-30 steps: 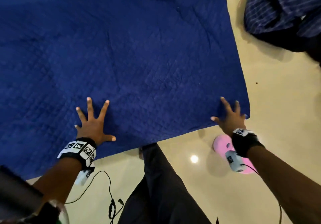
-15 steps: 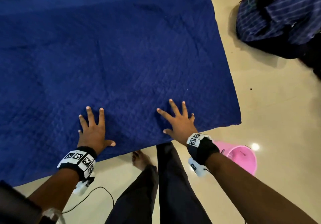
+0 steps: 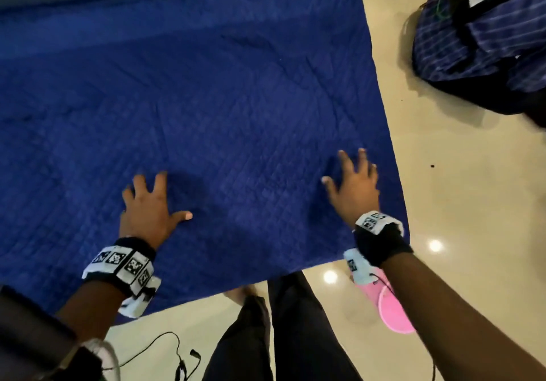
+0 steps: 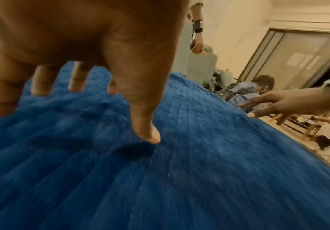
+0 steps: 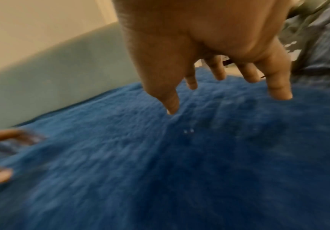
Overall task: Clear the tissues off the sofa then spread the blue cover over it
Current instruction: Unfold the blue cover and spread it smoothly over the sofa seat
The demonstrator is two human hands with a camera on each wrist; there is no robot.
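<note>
The quilted blue cover (image 3: 206,108) lies spread over the sofa and fills most of the head view. My left hand (image 3: 147,203) rests flat on it near the front edge, fingers spread, thumb out to the right. My right hand (image 3: 353,184) is open over the cover close to its right edge, fingers splayed. In the left wrist view my left hand's fingertips (image 4: 148,137) touch the blue cover (image 4: 160,179). The right wrist view shows my right hand's fingers (image 5: 172,107) hovering on or just over the blue cover (image 5: 180,163). No tissues are in sight.
A pink bucket (image 3: 390,306) stands on the tiled floor under my right wrist. A dark striped bag (image 3: 478,40) lies on the floor at the upper right. My legs (image 3: 280,336) stand at the sofa's front, with a black cable (image 3: 165,351) nearby. Another person's hand (image 4: 197,45) shows beyond the sofa.
My right hand slid in toward the middle of the cover, then back out to the right edge. My left hand stayed pressed near the front edge.
</note>
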